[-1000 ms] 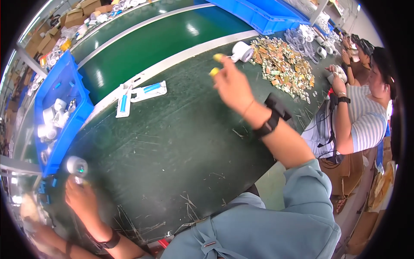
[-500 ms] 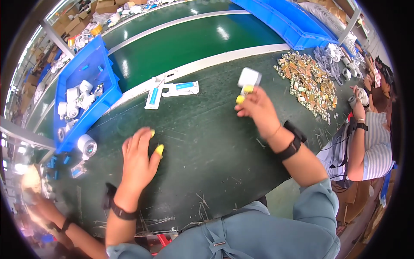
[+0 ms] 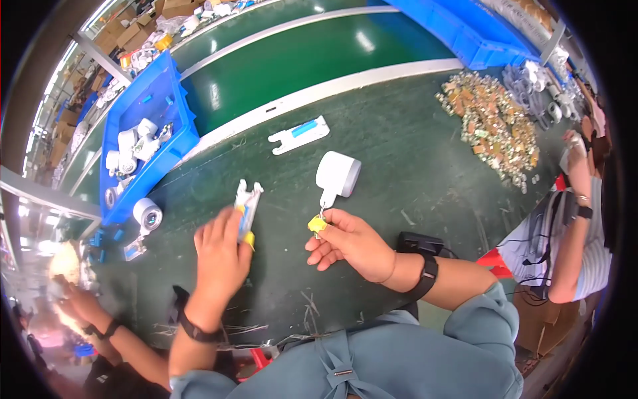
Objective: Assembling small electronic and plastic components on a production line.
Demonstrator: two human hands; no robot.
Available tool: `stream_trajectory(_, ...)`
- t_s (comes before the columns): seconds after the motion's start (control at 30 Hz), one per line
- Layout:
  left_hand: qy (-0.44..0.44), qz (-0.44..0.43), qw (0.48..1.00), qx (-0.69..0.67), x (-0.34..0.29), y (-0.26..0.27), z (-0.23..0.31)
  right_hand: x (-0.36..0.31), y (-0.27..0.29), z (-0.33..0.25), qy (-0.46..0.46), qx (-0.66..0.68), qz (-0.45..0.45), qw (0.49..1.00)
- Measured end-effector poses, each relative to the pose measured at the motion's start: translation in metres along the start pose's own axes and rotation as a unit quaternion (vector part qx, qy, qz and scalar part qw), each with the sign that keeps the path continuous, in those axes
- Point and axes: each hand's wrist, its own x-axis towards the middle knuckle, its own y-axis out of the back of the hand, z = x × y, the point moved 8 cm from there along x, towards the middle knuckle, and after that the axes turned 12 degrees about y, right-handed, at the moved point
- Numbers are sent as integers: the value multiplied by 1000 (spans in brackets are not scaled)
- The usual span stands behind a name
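My left hand [image 3: 222, 258], yellow covers on its fingertips, grips a narrow white plastic shell [image 3: 249, 194] with a blue cell partly hidden by the fingers. The thumb and forefinger of my right hand [image 3: 355, 245], in yellow covers too, pinch thin wires or a small metal end below a white cylindrical housing [image 3: 335, 174]. That housing has a grey rim and a short stem; whether it touches the table I cannot tell. Beyond both hands lies a second white shell [image 3: 300, 135] holding a blue cell.
A blue bin [image 3: 188, 136] of white housings stands left, with another white housing [image 3: 147, 214] beside it. Small circuit boards [image 3: 492, 123] are heaped at right, near grey cables [image 3: 522, 90]. A green conveyor [image 3: 299, 66] runs behind. Co-workers sit on both sides.
My left hand has taken hold of one white shell and brought it nearer. My right hand has moved left and nearer with the white housing.
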Motion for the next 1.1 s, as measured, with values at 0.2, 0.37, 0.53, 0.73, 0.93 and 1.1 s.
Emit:
stream_trajectory(0.2, 21, 10, 999, -24, -23, 21, 14, -4, -4, 6, 15, -32, -37, 999)
stream_trajectory(0.37, 6, -3, 998, -65, -1, 10, 26, -5, -6, 5, 44, -41, -36, 998)
stream_trajectory(0.53, -3, -11, 995, -96, 1, -6, 25, -6, -7, 8, 4, -58, -48, 997)
stream_trajectory(0.73, -7, -60, 972, -227, -2, -12, 27, -7, -11, 11, 3, -117, -66, 991)
stream_trajectory(0.93, -67, -64, 953, -288, -7, -16, 41, -8, -14, 5, 27, -216, -86, 972)
stream_trajectory(1.1, -108, -71, 949, -288, -7, -12, 49, -9, -18, 4, 51, -291, -92, 951)
